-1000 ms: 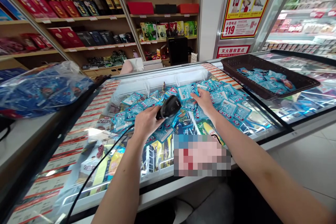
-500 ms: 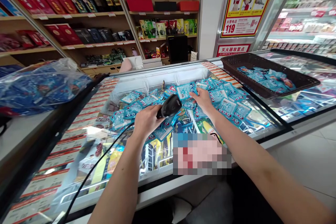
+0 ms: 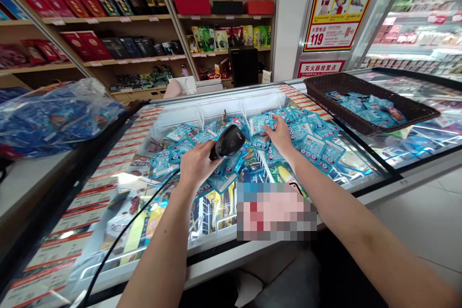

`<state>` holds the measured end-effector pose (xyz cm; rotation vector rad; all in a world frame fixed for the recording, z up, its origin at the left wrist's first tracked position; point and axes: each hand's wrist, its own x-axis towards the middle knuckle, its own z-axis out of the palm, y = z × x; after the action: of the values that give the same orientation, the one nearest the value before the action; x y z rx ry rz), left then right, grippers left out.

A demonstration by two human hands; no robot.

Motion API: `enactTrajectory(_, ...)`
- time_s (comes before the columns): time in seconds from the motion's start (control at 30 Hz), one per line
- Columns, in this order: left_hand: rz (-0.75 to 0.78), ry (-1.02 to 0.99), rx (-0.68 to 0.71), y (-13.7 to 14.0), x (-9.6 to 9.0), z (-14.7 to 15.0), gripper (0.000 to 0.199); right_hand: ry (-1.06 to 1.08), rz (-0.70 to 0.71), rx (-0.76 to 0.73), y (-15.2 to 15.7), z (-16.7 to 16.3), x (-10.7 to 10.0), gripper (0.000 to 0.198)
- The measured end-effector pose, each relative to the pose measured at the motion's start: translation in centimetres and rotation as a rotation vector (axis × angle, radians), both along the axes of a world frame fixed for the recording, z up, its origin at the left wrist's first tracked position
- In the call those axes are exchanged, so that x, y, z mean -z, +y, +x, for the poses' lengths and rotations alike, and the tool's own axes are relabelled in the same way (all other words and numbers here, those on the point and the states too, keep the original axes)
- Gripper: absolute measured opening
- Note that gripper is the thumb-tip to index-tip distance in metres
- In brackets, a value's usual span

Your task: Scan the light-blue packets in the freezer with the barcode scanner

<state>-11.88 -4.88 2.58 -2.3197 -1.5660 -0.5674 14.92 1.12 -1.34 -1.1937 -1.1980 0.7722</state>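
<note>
Nearest me, a black cable [image 3: 133, 224] runs across the glass-topped chest freezer [image 3: 212, 272] to the barcode scanner [image 3: 230, 142]; my left hand [image 3: 197, 163] has its fingers wrapped round the handle. Just beyond, my right hand [image 3: 280, 135] pinches one blue packet [image 3: 258, 124] between thumb and fingers, over the loose pile of packets [image 3: 312, 148]. I'd judge I'm lining up scanner and packet; the next move calls for a steady packet, printed face square to the scanner. Farther right, a dark brown basket [image 3: 364, 128] holds similar packets; behind stand stocked shelves [image 3: 137, 60].
</note>
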Motion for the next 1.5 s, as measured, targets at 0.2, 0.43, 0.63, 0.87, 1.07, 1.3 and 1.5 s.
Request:
enactTrajectory(0.2,0.025,-0.088,-0.135,0.3,-0.2,-1.1,0.041,-0.029,0.055,-0.015,0.2,0.0,0.2,0.073)
enactTrajectory(0.43,0.024,-0.095,-0.213,0.5,-0.5,-2.2,0.037,-0.364,0.006,0.069,0.1,0.0,-0.1,0.057)
enactTrajectory(0.63,0.035,-0.101,-0.238,0.4,-0.7,-2.5,0.036,-0.692,0.11,0.194,0.0,0.7,-0.2,0.042)
enactTrajectory(0.87,0.041,-0.125,-0.297,0.5,-0.8,-2.7,0.039,-0.792,0.236,0.178,-1.1,-0.1,-0.9,0.036)
enactTrajectory(1.07,0.05,-0.112,-0.301,0.4,-0.7,-2.8,0.04,-0.976,0.262,-0.181,-2.9,-2.7,-1.6,0.032)
enactTrajectory(1.3,0.038,-0.105,-0.299,0.3,-0.9,-2.7,0.04,-0.995,0.224,-0.407,-3.1,-3.0,-1.5,0.031)
enactTrajectory(1.5,0.041,-0.111,-0.276,0.2,-1.0,-2.8,0.04,-0.866,0.152,-0.5,-2.8,-3.1,-1.4,0.026)
